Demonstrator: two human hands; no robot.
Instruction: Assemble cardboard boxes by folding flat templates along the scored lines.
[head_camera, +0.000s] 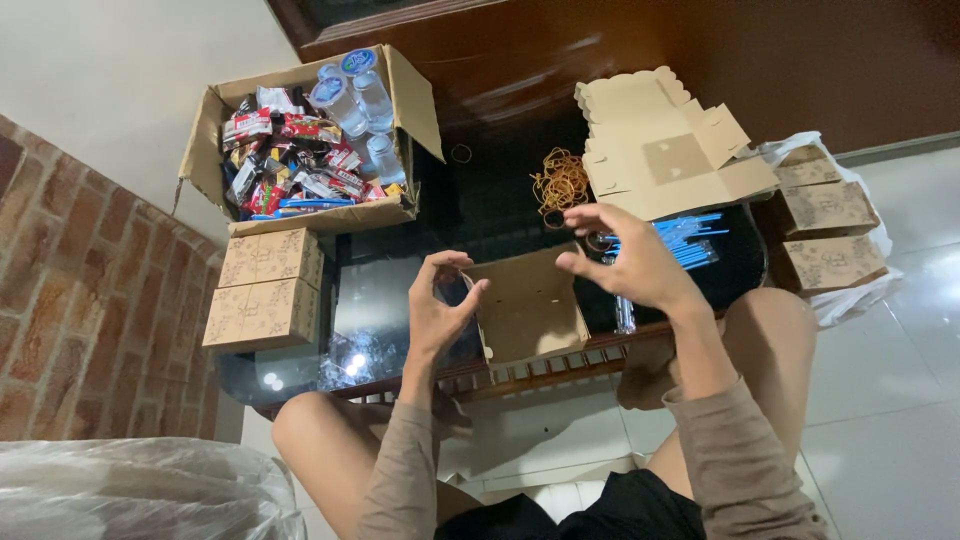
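Glass table (480, 215), brick wall (90, 290), tiled floor (890, 370)

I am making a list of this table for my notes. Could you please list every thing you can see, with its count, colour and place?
open small box: one, brown, table's near edge, between both hands
flat unfolded box: one, tan, far right of table
rubber bands: a pile, yellowish, centre far side
straws: a bundle, blue, behind the right hand
large carton: one, brown, far left, holding snack packets and water bottles
closed small boxes: two, tan patterned, left
boxes in white bag: three seen, brown, right
table: one, dark glass
left hand: fingers curled, near the box's left wall
right hand: fingers spread above the box
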